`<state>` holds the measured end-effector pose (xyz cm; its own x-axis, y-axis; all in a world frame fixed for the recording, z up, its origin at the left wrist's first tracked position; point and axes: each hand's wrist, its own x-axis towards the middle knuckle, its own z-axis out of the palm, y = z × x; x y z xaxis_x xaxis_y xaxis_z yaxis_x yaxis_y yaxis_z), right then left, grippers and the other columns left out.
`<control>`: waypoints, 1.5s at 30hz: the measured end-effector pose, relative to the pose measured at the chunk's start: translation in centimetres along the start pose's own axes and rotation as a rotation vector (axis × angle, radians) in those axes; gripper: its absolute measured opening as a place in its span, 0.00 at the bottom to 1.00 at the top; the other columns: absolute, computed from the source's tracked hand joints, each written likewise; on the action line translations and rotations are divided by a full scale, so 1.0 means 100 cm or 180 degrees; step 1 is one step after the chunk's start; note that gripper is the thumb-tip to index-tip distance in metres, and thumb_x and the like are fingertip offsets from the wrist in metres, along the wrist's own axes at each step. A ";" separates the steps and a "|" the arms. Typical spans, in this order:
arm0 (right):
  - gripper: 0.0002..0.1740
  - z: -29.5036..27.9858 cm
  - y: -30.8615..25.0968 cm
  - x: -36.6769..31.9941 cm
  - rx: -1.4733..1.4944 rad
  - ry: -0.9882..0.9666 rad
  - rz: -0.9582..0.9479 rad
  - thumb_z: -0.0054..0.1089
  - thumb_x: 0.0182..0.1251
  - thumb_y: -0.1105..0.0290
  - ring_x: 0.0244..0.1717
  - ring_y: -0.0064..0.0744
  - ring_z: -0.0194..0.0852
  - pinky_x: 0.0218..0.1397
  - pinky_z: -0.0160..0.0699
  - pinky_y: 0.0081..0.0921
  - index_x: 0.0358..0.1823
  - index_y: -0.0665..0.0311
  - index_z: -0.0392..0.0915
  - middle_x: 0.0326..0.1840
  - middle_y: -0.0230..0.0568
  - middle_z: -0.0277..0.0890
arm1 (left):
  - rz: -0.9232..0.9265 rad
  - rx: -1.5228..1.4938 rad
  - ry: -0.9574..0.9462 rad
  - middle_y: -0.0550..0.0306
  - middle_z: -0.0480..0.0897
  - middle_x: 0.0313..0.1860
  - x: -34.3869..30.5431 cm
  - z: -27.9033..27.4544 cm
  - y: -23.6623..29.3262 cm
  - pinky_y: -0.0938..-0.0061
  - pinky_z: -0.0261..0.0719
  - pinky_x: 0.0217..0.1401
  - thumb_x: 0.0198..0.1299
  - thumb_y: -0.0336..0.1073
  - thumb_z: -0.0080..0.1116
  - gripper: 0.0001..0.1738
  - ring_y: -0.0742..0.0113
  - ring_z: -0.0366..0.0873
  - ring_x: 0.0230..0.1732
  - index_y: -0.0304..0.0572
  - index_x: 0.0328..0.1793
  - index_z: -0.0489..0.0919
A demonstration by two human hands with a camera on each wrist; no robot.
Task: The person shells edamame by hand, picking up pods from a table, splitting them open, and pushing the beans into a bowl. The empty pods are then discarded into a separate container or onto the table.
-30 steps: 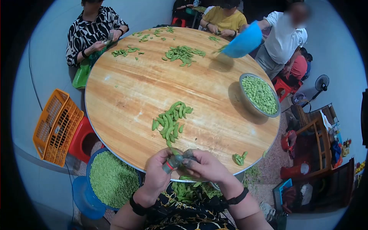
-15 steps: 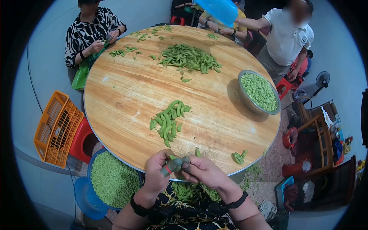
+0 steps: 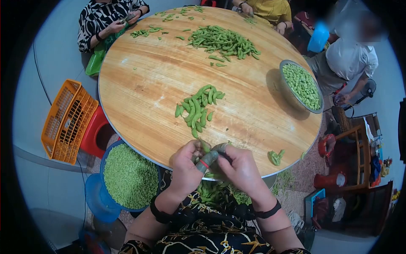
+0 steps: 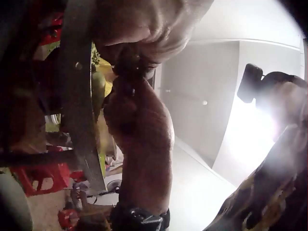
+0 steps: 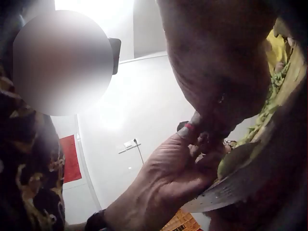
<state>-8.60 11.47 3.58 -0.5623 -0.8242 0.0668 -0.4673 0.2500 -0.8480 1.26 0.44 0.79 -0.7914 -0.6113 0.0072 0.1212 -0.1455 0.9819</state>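
Observation:
My left hand point(image 3: 186, 165) grips a green bean pod point(image 3: 205, 146) at the near table edge, its tip poking up past the fingers. A grey-green cover with a red band wraps the left thumb point(image 3: 206, 161). Against that thumb's tip, my right hand point(image 3: 242, 165) pinches with thumb and covered forefinger, hiding the pod's lower part. Just beyond the hands lies a small heap of whole pods point(image 3: 195, 108). In the right wrist view, the left hand point(image 5: 178, 168) and its banded thumb meet the dark underside of the right hand point(image 5: 226, 72).
The round wooden table point(image 3: 148, 101) bears a large pod heap point(image 3: 224, 41), a metal bowl of shelled beans point(image 3: 301, 86) and split pods point(image 3: 275, 157). A blue tub of beans point(image 3: 131, 178) stands lower left, by an orange crate point(image 3: 69, 120). Other people sit or stand around.
The standing person tipped pods from a blue basin onto the far heap, then moved it back to the right. The view has tilted down; my hands stay together at the pod.

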 end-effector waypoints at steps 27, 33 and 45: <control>0.07 -0.009 0.000 0.001 0.0927 -0.0294 0.0333 0.61 0.57 0.75 0.20 0.09 0.62 0.22 0.60 0.09 0.36 0.69 0.78 0.21 0.26 0.73 | 0.0474 0.1593 -0.0888 0.45 0.78 0.34 -0.003 -0.020 0.019 0.68 0.77 0.37 0.51 0.31 0.62 0.30 0.51 0.80 0.36 0.47 0.62 0.64; 0.03 0.006 0.004 -0.006 0.4054 -0.0615 0.1374 0.57 0.60 0.74 0.12 0.10 0.55 0.14 0.52 0.11 0.33 0.66 0.75 0.15 0.24 0.65 | 0.1792 0.1775 -0.1475 0.56 0.78 0.31 0.004 -0.037 0.022 0.75 0.76 0.34 0.49 0.36 0.65 0.18 0.58 0.79 0.32 0.51 0.48 0.77; 0.12 -0.009 -0.008 0.056 -0.1198 -0.0640 -0.0439 0.58 0.55 0.64 0.22 0.44 0.75 0.29 0.73 0.35 0.25 0.68 0.75 0.20 0.52 0.74 | 0.0199 0.0825 0.0246 0.62 0.73 0.30 0.023 -0.048 0.008 0.86 0.66 0.28 0.60 0.23 0.48 0.05 0.80 0.66 0.26 0.36 0.42 0.70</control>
<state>-12.02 7.09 5.10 -0.3509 -0.9359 0.0307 -0.7652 0.2676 -0.5856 2.41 -4.79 0.71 -0.7380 -0.6717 0.0646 0.0033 0.0921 0.9957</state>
